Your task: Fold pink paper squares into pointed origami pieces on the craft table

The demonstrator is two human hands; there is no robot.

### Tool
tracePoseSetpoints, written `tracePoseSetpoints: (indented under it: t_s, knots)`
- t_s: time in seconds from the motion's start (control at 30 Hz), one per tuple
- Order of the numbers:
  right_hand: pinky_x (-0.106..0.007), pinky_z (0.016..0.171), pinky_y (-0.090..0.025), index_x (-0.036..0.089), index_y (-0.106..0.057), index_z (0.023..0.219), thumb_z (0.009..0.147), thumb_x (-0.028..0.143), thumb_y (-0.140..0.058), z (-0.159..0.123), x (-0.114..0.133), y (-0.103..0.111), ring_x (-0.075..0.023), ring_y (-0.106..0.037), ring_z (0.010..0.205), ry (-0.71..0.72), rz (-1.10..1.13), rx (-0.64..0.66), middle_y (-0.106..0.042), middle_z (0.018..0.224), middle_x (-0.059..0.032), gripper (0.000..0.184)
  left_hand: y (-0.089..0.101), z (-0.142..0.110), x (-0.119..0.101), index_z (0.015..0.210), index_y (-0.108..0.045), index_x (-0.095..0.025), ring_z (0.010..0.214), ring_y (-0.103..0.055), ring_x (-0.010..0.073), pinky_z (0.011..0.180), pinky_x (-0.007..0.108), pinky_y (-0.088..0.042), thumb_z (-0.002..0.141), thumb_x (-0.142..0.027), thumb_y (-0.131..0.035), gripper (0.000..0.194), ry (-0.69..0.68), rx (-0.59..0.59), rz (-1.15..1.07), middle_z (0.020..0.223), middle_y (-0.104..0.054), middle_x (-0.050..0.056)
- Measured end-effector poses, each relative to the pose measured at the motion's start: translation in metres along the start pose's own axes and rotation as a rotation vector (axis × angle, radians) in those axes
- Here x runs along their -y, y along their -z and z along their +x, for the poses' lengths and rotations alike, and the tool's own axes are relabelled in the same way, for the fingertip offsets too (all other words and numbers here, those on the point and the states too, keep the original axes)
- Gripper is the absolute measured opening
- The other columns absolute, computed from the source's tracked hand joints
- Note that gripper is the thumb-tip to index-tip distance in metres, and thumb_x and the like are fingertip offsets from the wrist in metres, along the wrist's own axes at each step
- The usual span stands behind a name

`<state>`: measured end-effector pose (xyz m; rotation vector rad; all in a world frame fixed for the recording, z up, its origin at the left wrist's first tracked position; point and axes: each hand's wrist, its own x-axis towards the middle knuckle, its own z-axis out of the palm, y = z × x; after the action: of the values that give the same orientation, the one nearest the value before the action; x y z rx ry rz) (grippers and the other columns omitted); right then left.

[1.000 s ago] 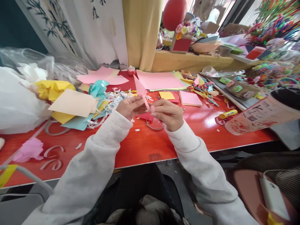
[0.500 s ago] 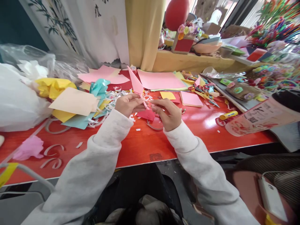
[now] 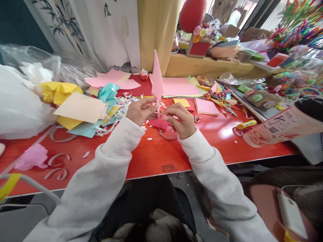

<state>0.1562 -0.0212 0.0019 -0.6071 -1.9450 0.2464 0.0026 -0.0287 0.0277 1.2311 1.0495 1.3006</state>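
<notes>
A pink folded paper piece [image 3: 157, 80] stands nearly upright over the table, with a tall pointed top and a narrow twisted stem. My left hand [image 3: 140, 111] pinches the stem just under the wide part. Lower down, my right hand [image 3: 182, 119] is closed at the stem's bottom end, its thumb and forefinger pressed together there; the fingers partly hide that end. Beneath both hands lie a dark pink paper scrap [image 3: 158, 123] and a thin clear ring-like strip [image 3: 168, 134], close to my right fingertips.
Coloured paper sheets [image 3: 79, 107] and white shreds [image 3: 121, 109] lie to the left. Behind are pink sheets [image 3: 180, 86] and a small pink pad [image 3: 207, 106]. Scissors and scraps [image 3: 219, 95], a yellow glue stick [image 3: 246, 124] and a tilted large cup [image 3: 280, 126] occupy the right.
The pink folded paper has swung from leaning left to nearly upright, its tip moving up and right. Both hands keep their grip in about the same place.
</notes>
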Motion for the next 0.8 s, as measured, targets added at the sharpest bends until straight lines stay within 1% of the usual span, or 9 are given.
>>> tracePoseSetpoints:
  t_s: [0.13, 0.27, 0.37, 0.47, 0.57, 0.67, 0.73, 0.8]
  knots:
    - [-0.03, 0.068, -0.047, 0.021, -0.059, 0.081, 0.077, 0.029, -0.051, 0.001, -0.002, -0.001, -0.0114, -0.054, 0.073, -0.027, 0.025, -0.021, -0.056, 0.078, -0.0017, 0.012, -0.001, -0.001, 0.003, 0.091, -0.063, -0.011, 0.071, -0.063, 0.0186, 0.07, 0.037, -0.052, 0.066, -0.028, -0.062, 0.029, -0.055, 0.028, 0.035, 0.072, -0.065, 0.004]
    - [-0.028, 0.066, -0.047, 0.02, -0.061, 0.081, 0.078, 0.028, -0.051, 0.001, -0.004, -0.001, -0.0112, -0.054, 0.072, -0.034, 0.043, -0.051, -0.056, 0.077, -0.0018, 0.013, -0.002, 0.0, 0.009, 0.098, -0.061, -0.011, 0.079, -0.062, 0.0201, 0.077, 0.04, -0.05, 0.064, -0.02, -0.063, 0.035, -0.142, 0.058, 0.057, 0.084, -0.065, 0.007]
    - [-0.028, 0.066, -0.047, 0.021, -0.061, 0.081, 0.079, 0.03, -0.049, 0.0, -0.006, -0.001, -0.0112, -0.054, 0.072, -0.073, 0.029, -0.064, -0.057, 0.076, -0.0016, 0.015, -0.002, -0.001, 0.011, 0.103, -0.058, -0.012, 0.082, -0.061, 0.0197, 0.082, 0.04, -0.047, 0.062, -0.015, -0.063, 0.041, -0.181, 0.102, 0.099, 0.088, -0.065, 0.007]
    - [-0.028, 0.066, -0.047, 0.021, -0.062, 0.081, 0.079, 0.033, -0.048, 0.0, -0.006, -0.002, -0.0116, -0.054, 0.073, -0.107, 0.0, -0.077, -0.057, 0.077, -0.0019, 0.018, -0.004, -0.002, 0.012, 0.104, -0.056, -0.012, 0.084, -0.061, 0.0189, 0.084, 0.038, -0.046, 0.061, -0.015, -0.064, 0.044, -0.213, 0.125, 0.152, 0.091, -0.064, 0.007]
    - [-0.028, 0.066, -0.047, 0.022, -0.062, 0.083, 0.079, 0.034, -0.048, -0.001, -0.008, -0.003, -0.0116, -0.054, 0.073, -0.123, -0.003, -0.089, -0.057, 0.079, -0.0021, 0.019, -0.006, -0.003, 0.015, 0.105, -0.055, -0.014, 0.083, -0.06, 0.0173, 0.083, 0.034, -0.047, 0.063, -0.019, -0.064, 0.043, -0.279, 0.095, 0.209, 0.09, -0.064, 0.006]
    - [-0.028, 0.065, -0.047, 0.022, -0.062, 0.083, 0.079, 0.034, -0.049, -0.003, -0.008, -0.005, -0.0109, -0.053, 0.071, -0.14, -0.001, -0.095, -0.056, 0.078, -0.0015, 0.018, -0.008, -0.001, 0.021, 0.102, -0.055, -0.016, 0.081, -0.06, 0.0153, 0.08, 0.03, -0.047, 0.064, -0.022, -0.064, 0.039, -0.365, 0.028, 0.302, 0.088, -0.063, 0.005]
    - [-0.028, 0.064, -0.047, 0.022, -0.061, 0.082, 0.078, 0.034, -0.049, -0.004, -0.007, -0.008, -0.0106, -0.053, 0.07, -0.151, -0.016, -0.099, -0.056, 0.076, -0.0009, 0.018, -0.009, -0.001, 0.025, 0.1, -0.056, -0.017, 0.078, -0.059, 0.0139, 0.078, 0.029, -0.047, 0.064, -0.02, -0.063, 0.037, -0.387, -0.014, 0.367, 0.085, -0.063, 0.004]
    - [-0.028, 0.064, -0.046, 0.021, -0.06, 0.081, 0.078, 0.034, -0.05, -0.005, -0.005, -0.01, -0.0107, -0.052, 0.07, -0.165, -0.034, -0.101, -0.055, 0.075, -0.0006, 0.017, -0.01, 0.0, 0.028, 0.097, -0.057, -0.018, 0.075, -0.059, 0.0127, 0.076, 0.028, -0.047, 0.064, -0.018, -0.062, 0.033, -0.381, -0.056, 0.398, 0.082, -0.063, 0.002]
